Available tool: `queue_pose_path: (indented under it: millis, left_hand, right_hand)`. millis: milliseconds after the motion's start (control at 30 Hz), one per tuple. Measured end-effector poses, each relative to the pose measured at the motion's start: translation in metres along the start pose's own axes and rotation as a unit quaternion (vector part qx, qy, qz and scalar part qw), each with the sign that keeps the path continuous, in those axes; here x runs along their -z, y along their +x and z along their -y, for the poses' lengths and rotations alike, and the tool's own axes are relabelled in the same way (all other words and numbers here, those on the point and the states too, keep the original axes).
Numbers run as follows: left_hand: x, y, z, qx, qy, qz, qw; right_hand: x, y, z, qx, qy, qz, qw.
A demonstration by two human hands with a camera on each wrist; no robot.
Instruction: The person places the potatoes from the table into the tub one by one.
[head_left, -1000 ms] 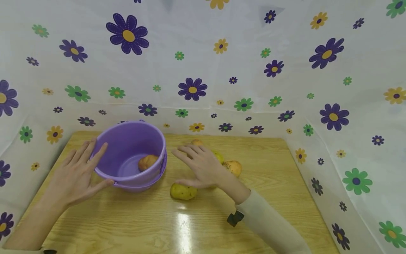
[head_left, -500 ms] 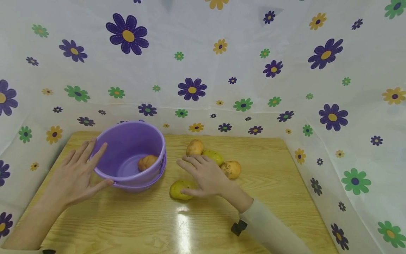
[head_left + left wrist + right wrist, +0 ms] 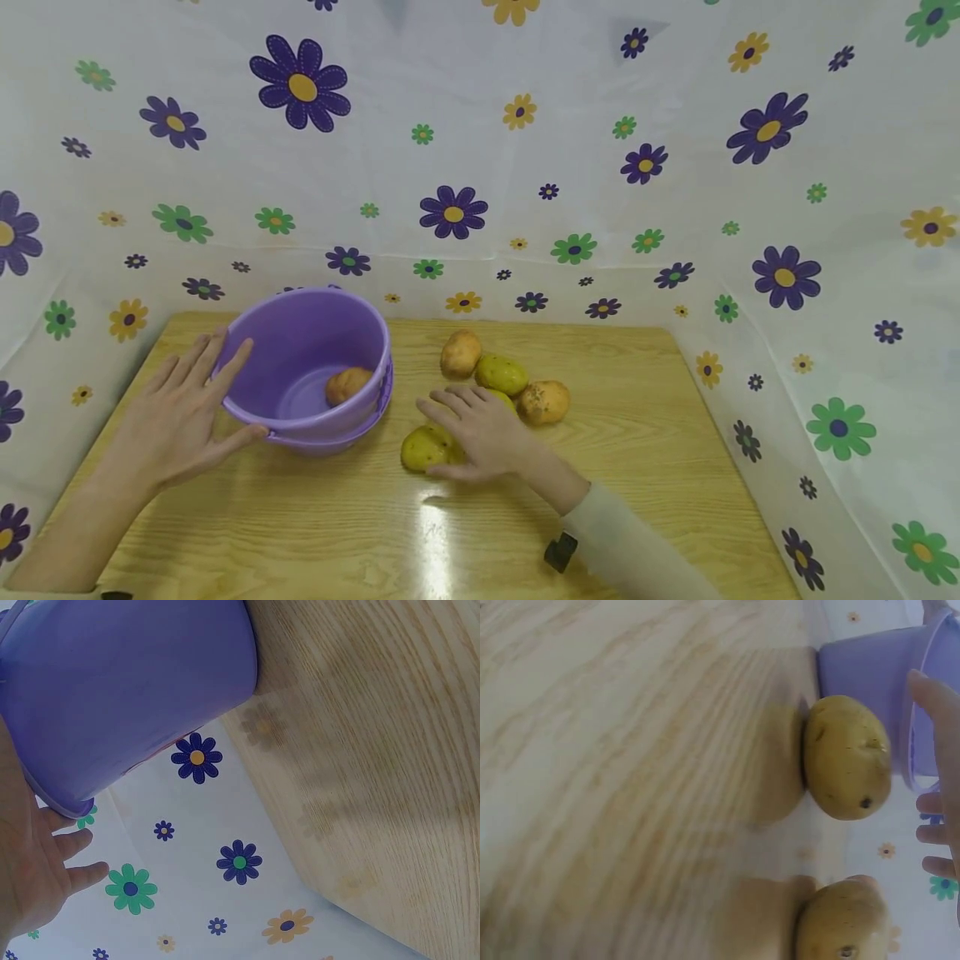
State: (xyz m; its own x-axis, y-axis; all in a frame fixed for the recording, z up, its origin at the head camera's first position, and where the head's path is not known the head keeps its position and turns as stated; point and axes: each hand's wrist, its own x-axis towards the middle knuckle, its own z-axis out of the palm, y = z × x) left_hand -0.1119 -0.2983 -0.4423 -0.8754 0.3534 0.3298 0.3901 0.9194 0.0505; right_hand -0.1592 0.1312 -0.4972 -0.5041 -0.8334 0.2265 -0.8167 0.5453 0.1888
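A purple bucket (image 3: 300,425) stands on the left of the table, with one brown potato (image 3: 348,387) inside. Against its left rim rests my left hand (image 3: 176,412), fingers straight and spread; the left wrist view shows those fingers (image 3: 88,879) beside the outer wall. My right hand (image 3: 483,437) is over the loose potatoes with its fingers extended. A yellow potato (image 3: 424,448) lies partly under it, and another potato (image 3: 504,400) peeks out behind the knuckles. In the right wrist view a gap separates the thumb (image 3: 930,694) from the nearest potato (image 3: 847,757).
Beyond the right hand lie a brown potato (image 3: 461,353), a yellow-green potato (image 3: 502,375) and a speckled brown potato (image 3: 545,402). A flower-patterned white sheet (image 3: 585,167) walls the back and sides of the wooden table (image 3: 637,467).
My right hand has moved toward the near side of the table, bringing the potatoes behind it into sight. My left hand and the bucket have stayed in place.
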Motion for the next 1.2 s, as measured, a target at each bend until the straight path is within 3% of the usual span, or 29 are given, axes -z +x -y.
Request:
queue_pose_path:
  millis: [467, 1200]
  left_hand:
    - [0.000, 0.000, 0.000, 0.001, 0.001, 0.003, 1.0000]
    - [0.000, 0.000, 0.000, 0.005, -0.004, 0.005, 1.0000]
  right_hand:
    - [-0.017, -0.005, 0.005, 0.011, -0.022, 0.039, 0.999]
    - [-0.027, -0.007, 0.008, 0.024, -0.049, 0.059, 0.997]
